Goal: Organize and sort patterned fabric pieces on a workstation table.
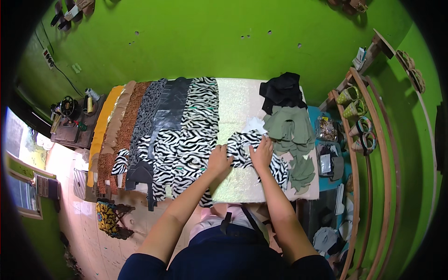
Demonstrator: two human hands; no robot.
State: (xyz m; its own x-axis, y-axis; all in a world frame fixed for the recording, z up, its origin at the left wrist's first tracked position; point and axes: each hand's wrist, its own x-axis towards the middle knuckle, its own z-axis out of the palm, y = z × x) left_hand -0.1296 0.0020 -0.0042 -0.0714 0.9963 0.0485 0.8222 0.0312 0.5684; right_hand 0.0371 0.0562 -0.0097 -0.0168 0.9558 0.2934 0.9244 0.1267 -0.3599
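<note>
A zebra-striped cloth piece (240, 157) lies on the pale, glittery tabletop cover (240, 186) in front of me. My left hand (220, 160) rests at its left side, thumb apart from the fingers. On its right part lies my right hand (262, 153), fingers stretched forward and thumb spread. To the left, a long zebra-striped cloth (200, 107) runs down the table, with more striped pieces (165, 149) overlapping near its front end. A small white piece (254, 124) sits just beyond the striped one. Green cut pieces (289, 130) are heaped right of my right hand.
Black cloth (281, 91) lies at the back right. Grey, brown and yellow materials (106, 121) cover the table's left side. A wooden rack (368, 126) with sandals stands at right, beside plastic boxes (326, 128). A patterned stool (107, 218) and sewing machine (69, 107) are at left.
</note>
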